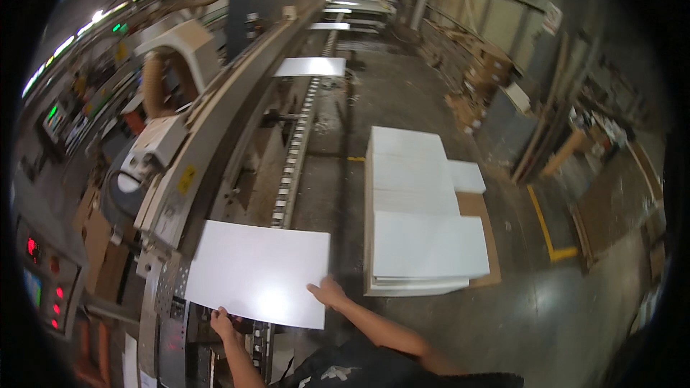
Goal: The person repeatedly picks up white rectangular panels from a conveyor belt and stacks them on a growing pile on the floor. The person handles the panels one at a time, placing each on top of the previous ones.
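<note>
Head view: our white panel point(259, 269) runs its long axis left-right across the conveyor point(293, 151). Our left fingers point(221, 316) clamp its near edge; our right fingers point(328, 290), its right edge.

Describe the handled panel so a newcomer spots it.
Left of centre runs a long machine, with a chain conveyor along its right. Across the conveyor's near end lies a white panel. Unlike the far panels and white stacks, it has the left hand at its near edge and right hand at its right.
</note>
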A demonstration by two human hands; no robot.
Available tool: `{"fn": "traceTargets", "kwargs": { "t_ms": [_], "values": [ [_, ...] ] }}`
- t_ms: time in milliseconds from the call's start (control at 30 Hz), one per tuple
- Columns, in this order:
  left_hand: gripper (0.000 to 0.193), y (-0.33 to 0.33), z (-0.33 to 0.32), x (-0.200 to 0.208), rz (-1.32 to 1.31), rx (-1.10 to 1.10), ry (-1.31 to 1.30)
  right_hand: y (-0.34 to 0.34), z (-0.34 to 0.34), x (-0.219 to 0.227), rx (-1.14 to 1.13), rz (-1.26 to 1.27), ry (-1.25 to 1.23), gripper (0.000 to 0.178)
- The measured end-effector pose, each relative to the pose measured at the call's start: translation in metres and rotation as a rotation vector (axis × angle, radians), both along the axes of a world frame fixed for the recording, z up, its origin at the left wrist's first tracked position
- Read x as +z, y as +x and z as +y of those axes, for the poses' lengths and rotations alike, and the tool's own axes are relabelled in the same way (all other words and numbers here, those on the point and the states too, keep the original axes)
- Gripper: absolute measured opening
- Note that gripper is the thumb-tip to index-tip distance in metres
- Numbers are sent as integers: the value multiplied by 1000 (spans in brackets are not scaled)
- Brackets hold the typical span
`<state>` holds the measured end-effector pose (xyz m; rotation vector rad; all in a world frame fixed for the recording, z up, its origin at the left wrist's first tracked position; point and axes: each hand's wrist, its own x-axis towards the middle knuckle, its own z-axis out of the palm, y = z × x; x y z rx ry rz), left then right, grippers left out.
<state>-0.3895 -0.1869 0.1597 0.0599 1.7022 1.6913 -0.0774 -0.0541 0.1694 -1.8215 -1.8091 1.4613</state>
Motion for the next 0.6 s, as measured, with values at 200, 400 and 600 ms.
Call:
{"fn": "traceTargets", "kwargs": {
  "t_ms": [200, 400, 600],
  "values": [
    [40, 44, 76, 30, 951, 116, -564, 45, 24, 4, -88, 353, -153, 70],
    [38, 297, 149, 80, 1096, -658, 282, 235, -35, -75, -157, 289, -177, 50],
    [61, 437, 208, -112, 339, -1083, -278, 410, -182, -73, -782, -147, -215, 52]
  ]
}}
